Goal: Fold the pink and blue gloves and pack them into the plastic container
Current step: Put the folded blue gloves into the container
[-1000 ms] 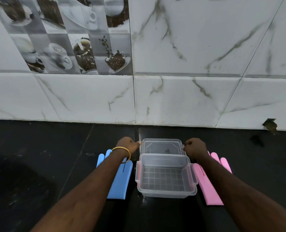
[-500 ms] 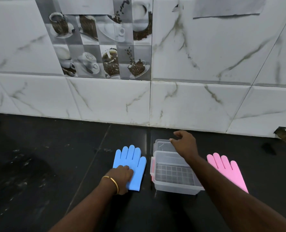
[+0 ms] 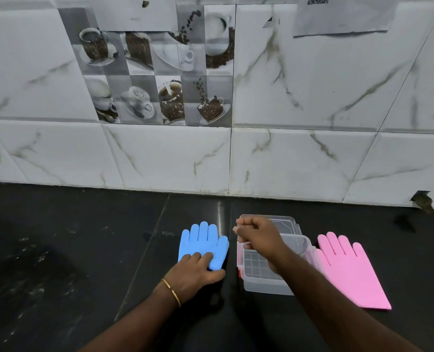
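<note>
Our left hand (image 3: 197, 271) lies flat, fingers spread, on the blue glove (image 3: 203, 243). Our right hand (image 3: 258, 236) hovers curled, holding nothing, over the container (image 3: 264, 283); the pink glove (image 3: 348, 270) lies beside it.

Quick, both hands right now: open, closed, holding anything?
Left hand: open, pressed flat on the blue glove, not gripping it.
Right hand: curled closed over the plastic container; whether it grips anything cannot be told.

Soft, even light fills the room. The dark counter (image 3: 58, 250) gives back a pale vertical streak of glare near the wall. A faint shadow sits under the left hand (image 3: 195, 271). Tile lines (image 3: 230, 158) bow toward the edges; the picture stays fairly sharp throughout.
</note>
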`<control>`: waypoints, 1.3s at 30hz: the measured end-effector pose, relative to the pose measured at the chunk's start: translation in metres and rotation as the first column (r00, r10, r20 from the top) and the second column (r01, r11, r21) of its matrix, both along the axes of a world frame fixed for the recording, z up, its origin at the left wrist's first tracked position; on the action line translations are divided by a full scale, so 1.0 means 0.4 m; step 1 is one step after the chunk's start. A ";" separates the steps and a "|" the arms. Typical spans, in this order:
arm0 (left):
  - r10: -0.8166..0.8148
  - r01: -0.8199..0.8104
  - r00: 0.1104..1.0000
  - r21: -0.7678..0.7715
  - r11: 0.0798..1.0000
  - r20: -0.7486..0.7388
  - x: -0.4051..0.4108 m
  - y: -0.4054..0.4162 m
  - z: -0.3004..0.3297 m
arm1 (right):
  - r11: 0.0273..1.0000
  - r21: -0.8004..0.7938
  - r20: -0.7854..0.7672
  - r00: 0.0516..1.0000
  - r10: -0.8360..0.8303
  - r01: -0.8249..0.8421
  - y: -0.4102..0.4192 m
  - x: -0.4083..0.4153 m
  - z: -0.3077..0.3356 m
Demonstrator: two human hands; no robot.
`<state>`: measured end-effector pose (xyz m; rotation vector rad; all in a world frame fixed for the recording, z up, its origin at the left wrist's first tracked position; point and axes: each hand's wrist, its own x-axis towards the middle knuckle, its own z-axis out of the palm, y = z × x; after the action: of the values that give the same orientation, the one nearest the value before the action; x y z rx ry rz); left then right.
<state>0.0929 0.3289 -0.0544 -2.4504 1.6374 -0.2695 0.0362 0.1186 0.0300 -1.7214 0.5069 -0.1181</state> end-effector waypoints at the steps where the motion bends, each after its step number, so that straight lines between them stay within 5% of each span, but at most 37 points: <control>1: -0.012 0.012 1.000 -0.009 1.000 -0.005 0.015 0.002 0.017 | 0.998 0.064 -0.018 1.000 0.019 -0.018 0.007 -0.003 0.003; 4: -0.018 0.020 0.999 0.036 0.999 -0.038 0.071 -0.004 0.067 | 0.958 0.282 -0.070 0.995 0.067 -0.045 0.028 -0.010 0.006; 9: 0.282 -0.275 0.944 0.061 0.959 -0.172 0.183 -0.069 0.170 | 0.750 0.658 -0.150 0.965 0.215 -0.064 0.060 -0.015 -0.003; 19: 0.153 -0.168 0.971 -0.071 0.983 -0.186 0.292 -0.148 0.412 | 0.583 0.804 -0.107 0.934 0.340 -0.120 0.138 0.021 0.011; 28: -0.155 0.150 0.988 -0.344 0.927 0.014 0.145 -0.187 0.591 | 0.124 0.961 0.262 0.957 -0.127 -0.247 0.077 0.091 0.078; 32: -0.218 0.208 0.976 -0.426 0.880 0.025 0.064 -0.182 0.547 | 0.214 0.932 0.347 0.890 -0.295 -0.292 0.011 0.064 0.085; 36: -0.328 0.337 0.939 -0.463 0.820 0.102 0.024 -0.178 0.479 | 0.317 0.904 0.376 0.886 -0.270 -0.287 -0.044 0.023 0.084; 39: -0.316 0.237 0.947 -0.544 0.805 -0.054 0.021 -0.160 0.426 | 0.400 0.885 0.364 0.889 -0.276 -0.238 -0.076 -0.003 0.077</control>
<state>0.1014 0.2647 0.1160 -2.6369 2.2454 -0.6935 0.0350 0.0882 0.0607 -0.4991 0.1381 -0.2103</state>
